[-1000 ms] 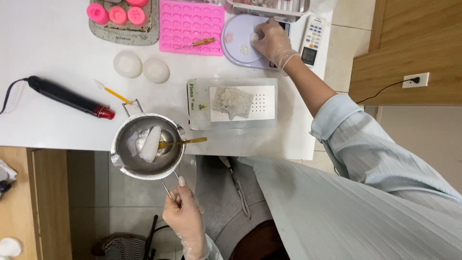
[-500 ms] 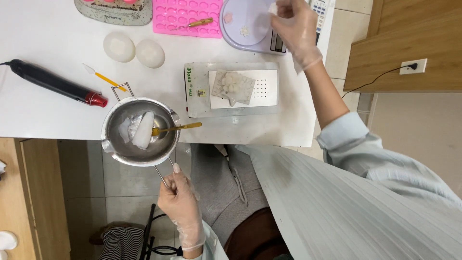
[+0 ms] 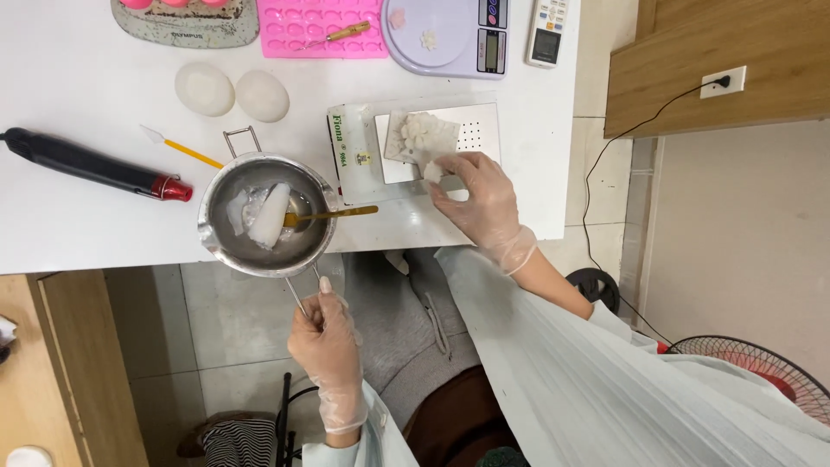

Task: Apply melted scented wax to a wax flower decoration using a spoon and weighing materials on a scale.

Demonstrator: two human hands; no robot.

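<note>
My left hand point(image 3: 327, 346), in a clear glove, grips the thin wire handle of a small steel pot point(image 3: 226, 248) that juts over the white table's front edge. Inside the pot lie white waxy chunks point(image 3: 266, 212) and a gold spoon point(image 3: 339, 212). My right hand point(image 3: 478, 197), also gloved, pinches a small white piece at the edge of a white crumbly block point(image 3: 421, 134) lying on a metal tray point(image 3: 480, 134).
On the table point(image 3: 86, 225) are a black and red rod-shaped tool point(image 3: 91, 167), a yellow-handled pick point(image 3: 180, 148), two white egg shapes point(image 3: 233, 92), a pink mould point(image 3: 304, 30), a lilac scale point(image 3: 450, 35) and a remote point(image 3: 546, 30). A fan point(image 3: 761, 363) stands on the floor.
My right hand came down from the scale at the back to the white block on the tray and pinched a piece. My left hand stays on the pot handle.
</note>
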